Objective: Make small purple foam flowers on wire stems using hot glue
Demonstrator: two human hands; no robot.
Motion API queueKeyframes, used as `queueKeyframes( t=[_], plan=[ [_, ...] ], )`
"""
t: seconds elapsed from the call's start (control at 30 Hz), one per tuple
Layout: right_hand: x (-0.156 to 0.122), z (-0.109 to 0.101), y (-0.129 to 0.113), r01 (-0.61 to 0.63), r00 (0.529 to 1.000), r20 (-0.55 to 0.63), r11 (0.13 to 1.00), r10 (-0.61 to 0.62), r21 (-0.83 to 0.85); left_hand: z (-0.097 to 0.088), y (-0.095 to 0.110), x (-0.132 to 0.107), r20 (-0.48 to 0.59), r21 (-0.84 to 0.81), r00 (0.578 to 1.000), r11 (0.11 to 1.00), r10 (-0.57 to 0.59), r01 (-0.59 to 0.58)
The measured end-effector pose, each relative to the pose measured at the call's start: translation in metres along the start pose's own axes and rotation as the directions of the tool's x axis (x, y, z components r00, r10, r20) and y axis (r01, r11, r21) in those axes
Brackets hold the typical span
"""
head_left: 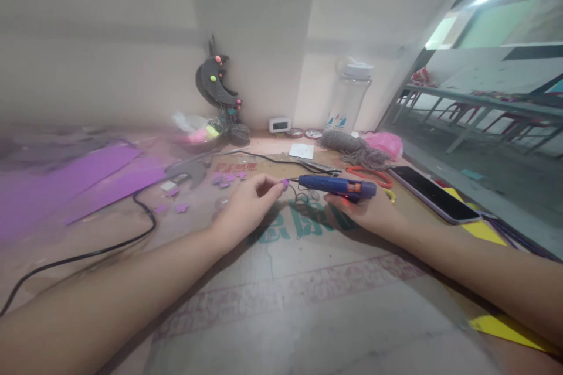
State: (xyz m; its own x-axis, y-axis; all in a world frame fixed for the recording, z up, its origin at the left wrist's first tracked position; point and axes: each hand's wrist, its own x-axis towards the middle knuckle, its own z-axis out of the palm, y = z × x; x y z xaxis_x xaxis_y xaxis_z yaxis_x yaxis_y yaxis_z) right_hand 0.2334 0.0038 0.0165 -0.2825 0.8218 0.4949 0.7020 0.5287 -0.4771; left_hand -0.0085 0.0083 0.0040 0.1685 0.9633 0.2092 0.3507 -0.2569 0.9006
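My left hand [257,196] pinches a small purple piece [285,184] between thumb and fingertips; its exact shape is too small to tell. My right hand [365,206] is closed around a blue glue gun [328,184], whose red light glows near the grip. The gun's nozzle points left and meets or nearly meets the purple piece. Below the nozzle lie thin wire-like rings [308,195] on the printed cardboard [281,269]. Several purple flower cutouts [226,178] lie beyond my left hand, with another purple flower [182,208] farther left.
Purple sheets [101,179] cover the left side, and a black cable [105,251] crosses there. A grey moon-shaped ornament [213,82] stands against the wall. Toward the right are grey yarn [352,147], a clear bottle [349,99], orange-handled scissors [369,176], a phone [433,193] and yellow sheets [505,331].
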Motion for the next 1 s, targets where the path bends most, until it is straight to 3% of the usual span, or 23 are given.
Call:
queueKeyframes(
  t=[0.53,0.77,1.0],
  plan=[
    [0.000,0.000,0.003,0.000,1.000,0.002,0.999,0.000,-0.042,0.000,-0.002,0.001,-0.046,0.034,0.999,0.999,-0.003,0.005],
    [0.000,0.001,0.004,0.017,1.000,-0.022,1.000,-0.017,0.003,0.001,-0.003,0.003,-0.064,0.000,0.998,1.000,-0.015,0.015],
    [0.003,0.004,0.006,-0.052,0.996,-0.061,0.987,0.061,0.150,-0.001,-0.010,0.006,-0.065,-0.049,0.998,0.999,-0.022,0.019]
  ],
)
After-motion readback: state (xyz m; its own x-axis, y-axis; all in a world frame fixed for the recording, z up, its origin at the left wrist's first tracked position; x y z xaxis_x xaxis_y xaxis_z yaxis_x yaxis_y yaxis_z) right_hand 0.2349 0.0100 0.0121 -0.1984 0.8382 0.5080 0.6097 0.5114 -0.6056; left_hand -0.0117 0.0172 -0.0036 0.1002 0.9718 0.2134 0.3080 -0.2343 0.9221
